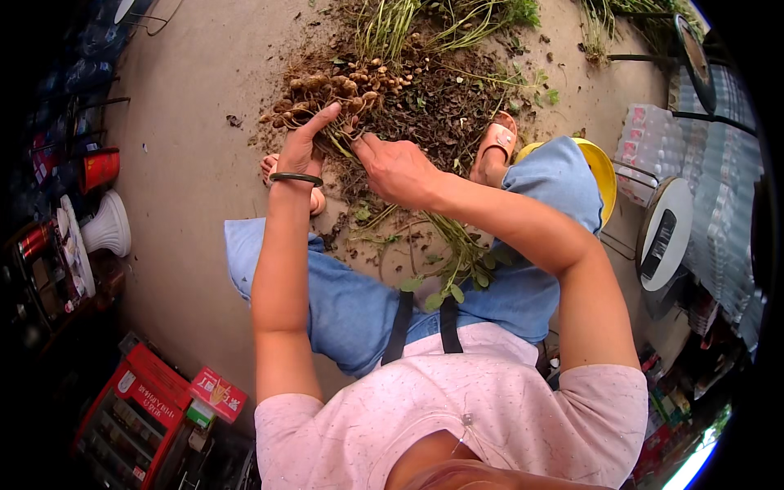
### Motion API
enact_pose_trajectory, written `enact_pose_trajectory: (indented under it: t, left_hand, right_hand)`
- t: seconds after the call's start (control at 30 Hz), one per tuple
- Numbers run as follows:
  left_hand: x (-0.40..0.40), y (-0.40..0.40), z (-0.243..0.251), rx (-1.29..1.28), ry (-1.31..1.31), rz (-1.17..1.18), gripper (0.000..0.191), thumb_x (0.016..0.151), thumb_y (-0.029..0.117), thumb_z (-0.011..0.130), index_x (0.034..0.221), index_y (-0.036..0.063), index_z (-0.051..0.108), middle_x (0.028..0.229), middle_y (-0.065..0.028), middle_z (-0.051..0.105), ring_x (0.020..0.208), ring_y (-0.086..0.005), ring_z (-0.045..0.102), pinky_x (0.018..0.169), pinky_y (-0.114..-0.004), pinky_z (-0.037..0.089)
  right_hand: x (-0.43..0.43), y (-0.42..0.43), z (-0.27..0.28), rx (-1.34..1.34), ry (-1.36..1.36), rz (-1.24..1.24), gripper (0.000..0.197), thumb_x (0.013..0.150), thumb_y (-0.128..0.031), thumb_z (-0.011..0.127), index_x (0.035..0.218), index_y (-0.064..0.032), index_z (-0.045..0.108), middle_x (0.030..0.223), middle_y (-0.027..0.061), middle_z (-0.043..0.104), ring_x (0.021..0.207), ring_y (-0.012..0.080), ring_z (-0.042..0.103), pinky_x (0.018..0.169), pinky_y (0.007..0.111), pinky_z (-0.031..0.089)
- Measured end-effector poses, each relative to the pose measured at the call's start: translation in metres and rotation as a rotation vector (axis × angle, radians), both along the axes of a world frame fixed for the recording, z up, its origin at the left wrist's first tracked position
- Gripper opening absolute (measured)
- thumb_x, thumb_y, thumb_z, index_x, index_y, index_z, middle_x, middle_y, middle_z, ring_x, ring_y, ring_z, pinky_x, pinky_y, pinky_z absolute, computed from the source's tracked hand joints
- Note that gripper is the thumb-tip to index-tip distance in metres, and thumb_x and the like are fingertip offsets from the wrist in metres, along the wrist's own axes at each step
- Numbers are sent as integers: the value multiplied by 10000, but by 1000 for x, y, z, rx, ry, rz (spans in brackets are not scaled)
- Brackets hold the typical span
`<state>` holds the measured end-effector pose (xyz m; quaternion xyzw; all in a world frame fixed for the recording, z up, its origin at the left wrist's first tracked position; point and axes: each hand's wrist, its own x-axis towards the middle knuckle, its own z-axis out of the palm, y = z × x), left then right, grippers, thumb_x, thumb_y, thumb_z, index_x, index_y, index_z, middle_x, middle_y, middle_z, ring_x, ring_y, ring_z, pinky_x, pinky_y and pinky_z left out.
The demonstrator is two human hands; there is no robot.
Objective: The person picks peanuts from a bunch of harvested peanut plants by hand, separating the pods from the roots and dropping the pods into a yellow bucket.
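Note:
My left hand (304, 144), with a dark bangle at the wrist, is closed round a bunch of peanut plants (335, 139) near its roots. Soil-covered peanut pods (324, 89) spread beyond the fingers. My right hand (395, 168) is at the stems just right of the left hand, its thumb and fingertips pinched together at the bunch; whether a pod or root is between them is hidden. The leafy ends of the plants (456, 245) hang towards my lap, below the right forearm.
Dry leaves and soil (435, 116) lie on the concrete floor between my sandalled feet. More peanut plants (398, 27) lie at the far side. A round-topped stool (650, 236) bearing a phone (659, 244) and wrapped bottles (649, 147) stand right; a red bucket (101, 170) is left.

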<state>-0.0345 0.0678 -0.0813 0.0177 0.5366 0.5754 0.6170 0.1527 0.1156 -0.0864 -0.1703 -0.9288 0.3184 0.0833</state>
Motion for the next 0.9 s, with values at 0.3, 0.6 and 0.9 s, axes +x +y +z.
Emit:
enact_pose_trajectory:
  t: [0.3, 0.6, 0.9]
  left_hand:
    - [-7, -9, 11, 77, -12, 91, 176, 850, 62, 639, 1009, -3, 675, 924, -107, 698, 770, -191, 671, 682, -311, 566]
    - [10, -13, 15, 196, 207, 126, 245, 851, 37, 629, 1093, 14, 661, 1037, -54, 684, 916, -155, 652, 795, -292, 532]
    - [3, -24, 13, 243, 256, 76, 256, 847, 17, 670, 1102, 33, 661, 1030, -32, 684, 901, -144, 645, 758, -282, 521]
  right_hand:
    - [0, 8, 19, 116, 233, 63, 518, 810, -233, 704, 1210, 48, 532, 1003, 145, 583, 764, 280, 646, 581, 351, 531]
    - [-22, 50, 48, -111, 208, -388, 410, 810, -384, 762, 939, -23, 619, 751, 114, 645, 670, 217, 651, 591, 328, 496]
    - [-28, 61, 28, -928, 180, -217, 429, 802, -421, 723, 846, 2, 662, 745, 120, 650, 648, 225, 595, 616, 339, 477]
